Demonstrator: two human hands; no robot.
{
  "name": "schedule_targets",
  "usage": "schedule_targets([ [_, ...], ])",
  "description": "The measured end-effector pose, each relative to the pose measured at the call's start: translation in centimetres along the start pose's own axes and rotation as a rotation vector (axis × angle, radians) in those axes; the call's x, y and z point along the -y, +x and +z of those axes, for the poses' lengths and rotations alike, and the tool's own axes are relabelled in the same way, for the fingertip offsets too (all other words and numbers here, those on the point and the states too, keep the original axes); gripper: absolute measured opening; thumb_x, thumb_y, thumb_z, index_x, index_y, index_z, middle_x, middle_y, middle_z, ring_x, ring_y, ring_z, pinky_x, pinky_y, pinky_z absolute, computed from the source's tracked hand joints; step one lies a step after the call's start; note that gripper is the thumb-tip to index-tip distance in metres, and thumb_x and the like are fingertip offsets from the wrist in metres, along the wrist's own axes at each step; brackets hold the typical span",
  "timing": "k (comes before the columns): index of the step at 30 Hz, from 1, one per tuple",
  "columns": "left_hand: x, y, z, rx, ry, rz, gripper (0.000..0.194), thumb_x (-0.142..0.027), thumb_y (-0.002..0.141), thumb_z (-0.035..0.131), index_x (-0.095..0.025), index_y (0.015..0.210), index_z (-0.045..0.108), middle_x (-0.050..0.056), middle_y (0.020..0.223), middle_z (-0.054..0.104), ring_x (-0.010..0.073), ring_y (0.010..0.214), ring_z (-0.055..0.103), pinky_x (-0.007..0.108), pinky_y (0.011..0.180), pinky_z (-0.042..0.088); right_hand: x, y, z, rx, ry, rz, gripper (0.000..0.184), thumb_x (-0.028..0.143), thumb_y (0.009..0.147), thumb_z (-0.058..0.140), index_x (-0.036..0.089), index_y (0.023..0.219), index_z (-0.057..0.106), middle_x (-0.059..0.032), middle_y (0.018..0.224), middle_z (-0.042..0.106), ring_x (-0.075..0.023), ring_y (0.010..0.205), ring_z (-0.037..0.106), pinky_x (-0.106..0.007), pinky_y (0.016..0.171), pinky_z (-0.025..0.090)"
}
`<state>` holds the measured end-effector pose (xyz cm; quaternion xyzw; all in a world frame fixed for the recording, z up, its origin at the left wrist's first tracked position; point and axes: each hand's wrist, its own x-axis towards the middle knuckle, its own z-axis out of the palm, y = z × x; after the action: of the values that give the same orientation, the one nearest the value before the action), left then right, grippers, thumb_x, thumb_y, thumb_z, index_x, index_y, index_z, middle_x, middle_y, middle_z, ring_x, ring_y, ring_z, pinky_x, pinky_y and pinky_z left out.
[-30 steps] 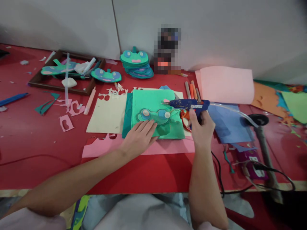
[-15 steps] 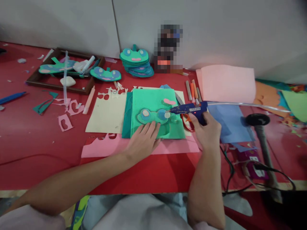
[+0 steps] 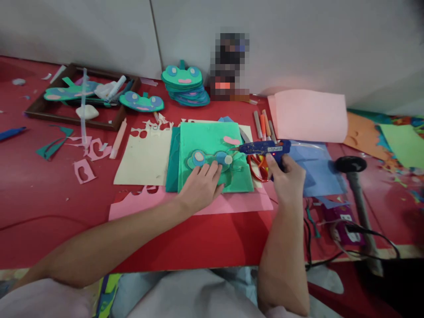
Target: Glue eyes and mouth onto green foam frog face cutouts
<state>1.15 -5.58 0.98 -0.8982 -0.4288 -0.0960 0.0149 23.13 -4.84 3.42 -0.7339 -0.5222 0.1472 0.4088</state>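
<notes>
In my right hand (image 3: 284,171) is a blue hot glue gun (image 3: 260,148), its nozzle pointing left, just right of a green frog-face cutout (image 3: 210,160). The cutout has blue eye discs with pale round pieces on them; the right pale piece (image 3: 228,160) sits toward its disc's edge. My left hand (image 3: 203,182) lies flat with fingers stretched out over the cutout's lower part, hiding it. Beneath lies a green foam sheet (image 3: 205,132). A small pink mouth-shaped piece (image 3: 231,141) rests on that sheet near the nozzle. Red-handled scissors (image 3: 255,170) lie partly under the glue gun.
A stack of frog faces (image 3: 183,84) stands against the wall, with another frog face (image 3: 141,101) beside a brown frame (image 3: 74,119). Markers (image 3: 263,124), pink sheets (image 3: 309,115) and blue sheets (image 3: 318,174) lie right. A black-headed mallet (image 3: 361,203) and cables are at the right edge.
My right hand has drawn the glue gun slightly right and up, so its nozzle is off the right eye. My left hand stays on the cutout.
</notes>
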Motion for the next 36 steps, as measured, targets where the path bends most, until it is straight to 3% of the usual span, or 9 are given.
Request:
schedule_targets([
  [6, 0.1, -0.2, -0.2, 0.018, -0.001, 0.077, 0.048, -0.032, 0.094, 0.027, -0.010, 0.134, 0.043, 0.014, 0.144, 0.037, 0.0254, 0.101, 0.051, 0.040, 0.080, 0.041, 0.2, 0.0, 0.4, -0.053, 0.039, -0.004, 0.041, 0.054, 0.074, 0.058, 0.019, 0.057, 0.044, 0.0049, 0.049, 0.040, -0.0090, 0.047, 0.036, -0.024, 0.046, 0.027],
  [11, 0.6, 0.7, -0.3, 0.048, -0.021, 0.140, 0.050, -0.038, 0.092, 0.032, -0.011, 0.133, 0.043, 0.010, 0.148, 0.030, 0.0252, 0.102, 0.049, 0.039, 0.081, 0.041, 0.1, 0.2, 0.6, -0.126, 0.083, -0.014, 0.037, 0.054, 0.075, 0.056, 0.019, 0.066, 0.055, 0.0028, 0.052, 0.046, -0.0112, 0.049, 0.041, -0.026, 0.049, 0.034],
  [19, 0.7, 1.5, 0.0, 0.108, -0.152, 0.096, 0.056, -0.042, 0.092, 0.031, -0.008, 0.137, 0.036, 0.012, 0.143, 0.037, 0.0259, 0.107, 0.048, 0.040, 0.090, 0.040, 0.4, 0.0, 0.8, -0.091, 0.141, -0.008, 0.037, 0.053, 0.076, 0.056, 0.018, 0.065, 0.054, 0.0034, 0.051, 0.047, -0.0109, 0.047, 0.042, -0.026, 0.048, 0.034],
  [22, 1.1, 1.6, -0.1, 0.095, -0.369, 0.042, 0.052, -0.038, 0.093, 0.031, -0.010, 0.137, 0.036, 0.013, 0.143, 0.037, 0.0256, 0.116, 0.046, 0.041, 0.097, 0.037, 0.4, 0.0, 0.8, -0.098, 0.156, 0.000, 0.037, 0.054, 0.077, 0.055, 0.017, 0.069, 0.056, 0.0036, 0.052, 0.047, -0.0107, 0.048, 0.042, -0.026, 0.049, 0.034],
  [24, 1.6, 1.5, -0.2, 0.065, -0.644, -0.007, 0.051, -0.035, 0.094, 0.031, -0.014, 0.140, 0.032, 0.013, 0.145, 0.034, 0.0225, 0.117, 0.048, 0.038, 0.096, 0.040, 0.3, 0.0, 0.8, -0.127, 0.145, -0.011, 0.038, 0.054, 0.077, 0.053, 0.017, 0.069, 0.056, 0.0025, 0.055, 0.049, -0.0114, 0.051, 0.044, -0.026, 0.051, 0.035],
  [27, 2.3, 1.3, -0.6, 0.037, -1.112, -0.107, 0.049, -0.032, 0.094, 0.028, -0.021, 0.142, 0.028, 0.013, 0.148, 0.028, 0.0159, 0.097, 0.059, 0.029, 0.078, 0.050, 0.2, 0.1, 0.9, -0.161, 0.130, -0.042, 0.040, 0.055, 0.078, 0.051, 0.016, 0.071, 0.058, 0.0003, 0.059, 0.053, -0.0132, 0.057, 0.048, -0.027, 0.056, 0.038],
  [30, 2.8, 1.1, -1.1, 0.013, -1.306, -0.181, 0.048, -0.031, 0.095, 0.023, -0.024, 0.142, 0.028, 0.012, 0.149, 0.026, 0.0136, 0.089, 0.061, 0.027, 0.067, 0.051, 0.3, 0.2, 0.8, -0.174, 0.129, -0.057, 0.040, 0.055, 0.079, 0.050, 0.016, 0.074, 0.059, -0.0001, 0.061, 0.054, -0.0139, 0.059, 0.050, -0.027, 0.057, 0.039],
  [32, 2.8, 0.9, -1.4, 0.003, -1.184, -0.183, 0.048, -0.030, 0.095, 0.021, -0.025, 0.142, 0.026, 0.011, 0.149, 0.027, 0.0136, 0.092, 0.060, 0.027, 0.070, 0.050, 0.3, 0.1, 0.8, -0.172, 0.139, -0.045, 0.039, 0.054, 0.079, 0.051, 0.016, 0.074, 0.059, 0.0008, 0.059, 0.052, -0.0129, 0.056, 0.048, -0.027, 0.055, 0.038],
  [36, 2.4, 0.4, -1.2, 0.020, -0.477, -0.046, 0.050, -0.031, 0.095, 0.028, -0.016, 0.142, 0.029, 0.011, 0.147, 0.032, 0.0235, 0.112, 0.051, 0.038, 0.088, 0.045, 0.6, 0.0, 0.8, -0.150, 0.157, -0.007, 0.036, 0.052, 0.078, 0.053, 0.017, 0.068, 0.055, 0.0033, 0.053, 0.047, -0.0103, 0.048, 0.042, -0.026, 0.049, 0.034],
])
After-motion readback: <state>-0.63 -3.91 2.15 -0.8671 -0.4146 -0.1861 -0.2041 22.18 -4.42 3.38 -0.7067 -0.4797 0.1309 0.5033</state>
